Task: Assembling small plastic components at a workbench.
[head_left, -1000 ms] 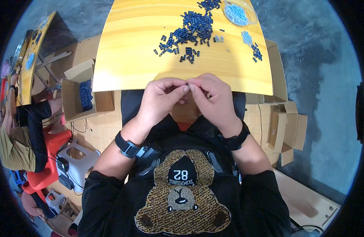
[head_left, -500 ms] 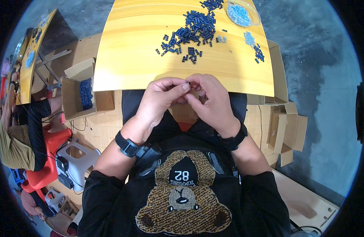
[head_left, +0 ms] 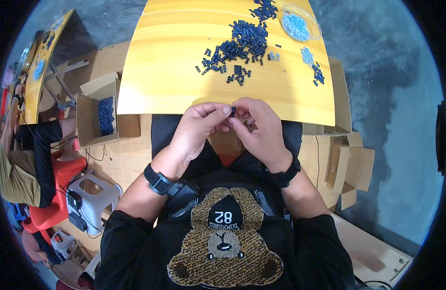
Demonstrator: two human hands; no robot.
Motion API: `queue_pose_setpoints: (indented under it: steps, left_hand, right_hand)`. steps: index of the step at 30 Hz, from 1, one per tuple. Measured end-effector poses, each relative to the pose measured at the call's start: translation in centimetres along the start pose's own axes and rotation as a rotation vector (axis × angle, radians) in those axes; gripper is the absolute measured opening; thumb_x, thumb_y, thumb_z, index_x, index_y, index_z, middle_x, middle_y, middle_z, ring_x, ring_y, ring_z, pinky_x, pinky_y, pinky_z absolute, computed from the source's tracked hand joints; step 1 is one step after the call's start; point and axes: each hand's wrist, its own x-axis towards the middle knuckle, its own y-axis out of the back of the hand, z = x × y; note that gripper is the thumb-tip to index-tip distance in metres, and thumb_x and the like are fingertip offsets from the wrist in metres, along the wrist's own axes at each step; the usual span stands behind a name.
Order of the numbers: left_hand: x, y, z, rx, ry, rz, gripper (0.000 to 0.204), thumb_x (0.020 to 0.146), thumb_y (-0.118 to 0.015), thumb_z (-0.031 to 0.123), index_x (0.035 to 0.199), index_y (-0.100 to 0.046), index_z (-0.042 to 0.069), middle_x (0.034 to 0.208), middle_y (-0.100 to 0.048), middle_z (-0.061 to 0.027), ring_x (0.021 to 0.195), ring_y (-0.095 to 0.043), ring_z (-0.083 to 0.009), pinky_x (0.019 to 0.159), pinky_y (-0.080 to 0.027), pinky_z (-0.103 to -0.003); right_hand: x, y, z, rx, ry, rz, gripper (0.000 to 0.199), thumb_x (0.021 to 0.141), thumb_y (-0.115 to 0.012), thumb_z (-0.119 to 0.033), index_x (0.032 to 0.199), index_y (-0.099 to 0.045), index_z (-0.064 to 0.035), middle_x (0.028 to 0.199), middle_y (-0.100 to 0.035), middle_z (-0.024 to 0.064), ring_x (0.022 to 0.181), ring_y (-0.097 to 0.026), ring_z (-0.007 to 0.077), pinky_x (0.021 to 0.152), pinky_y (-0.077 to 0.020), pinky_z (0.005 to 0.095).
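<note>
At the near edge of the yellow wooden table, both my hands meet at the fingertips. My left hand pinches a small black cylindrical piece between thumb and forefinger. The thumb and fingers of my right hand close on the same piece from the other side, and its lower end is hidden by fingers. Beyond the hands lies a heap of similar small black pieces, with a few strays nearer to me.
A round clear dish of pale blue bits stands at the far right, with loose pale bits and black pieces nearby. An open cardboard box holds dark pieces at left. Another box lies at right. Someone sits far left.
The view has shifted slightly, so the table and heap sit lower in the picture. My hands stay together, and more of the black piece now shows between the fingertips.
</note>
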Motion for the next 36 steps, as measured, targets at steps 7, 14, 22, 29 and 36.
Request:
queue_pose_setpoints:
  steps: [7, 14, 22, 29, 36]
  left_hand:
    - [0.0, -0.3, 0.0, 0.108, -0.035, 0.016, 0.017, 0.083, -0.063, 0.011, 0.097, -0.063, 0.001, 0.084, -0.065, -0.0059, 0.072, -0.061, -0.0116, 0.066, -0.049, -0.023]
    - [0.0, -0.2, -0.1, 0.181, -0.078, 0.034, 0.015, 0.083, -0.063, 0.010, 0.094, -0.064, 0.000, 0.081, -0.065, -0.0062, 0.070, -0.061, -0.0116, 0.065, -0.049, -0.023]
    - [0.3, 0.4, -0.2, 0.165, -0.067, 0.030, 0.015, 0.083, -0.062, 0.010, 0.093, -0.062, -0.001, 0.081, -0.065, -0.0067, 0.070, -0.061, -0.0118, 0.064, -0.049, -0.023]
    - [0.4, 0.7, 0.3, 0.145, -0.048, 0.043, 0.013, 0.084, -0.061, 0.014, 0.090, -0.061, 0.002, 0.080, -0.064, -0.0060, 0.070, -0.061, -0.0120, 0.062, -0.048, -0.021]
    - [0.5, 1.2, 0.5, 0.125, -0.053, 0.011, 0.014, 0.084, -0.060, 0.015, 0.089, -0.061, 0.003, 0.081, -0.064, -0.0054, 0.070, -0.061, -0.0120, 0.063, -0.048, -0.023]
  right_hand:
    - [0.0, -0.3, 0.2, 0.007, -0.009, 0.012, 0.022, 0.072, -0.063, -0.006, 0.093, -0.055, -0.0041, 0.081, -0.057, 0.0111, 0.074, -0.056, 0.0284, 0.065, -0.0457, 0.0355]
    - [0.1, -0.2, 0.3, -0.035, 0.033, -0.016, 0.020, 0.071, -0.063, -0.005, 0.090, -0.056, -0.0040, 0.078, -0.057, 0.0117, 0.073, -0.056, 0.0287, 0.063, -0.0456, 0.0354]
    - [0.4, -0.3, 0.7, 0.038, -0.063, -0.075, 0.021, 0.072, -0.064, -0.008, 0.092, -0.058, -0.0027, 0.078, -0.059, 0.0109, 0.072, -0.058, 0.0245, 0.062, -0.0469, 0.0321]
    - [4.2, 2.6, 4.6, -0.026, -0.184, 0.043, 0.018, 0.074, -0.065, -0.009, 0.089, -0.063, -0.0009, 0.074, -0.061, 0.0103, 0.064, -0.059, 0.0168, 0.057, -0.0464, 0.0268]
    - [6.6, 1.8, 5.5, -0.243, -0.186, -0.011, 0.021, 0.075, -0.060, -0.009, 0.094, -0.062, 0.0008, 0.072, -0.060, 0.0137, 0.065, -0.058, 0.0249, 0.062, -0.0467, 0.0334]
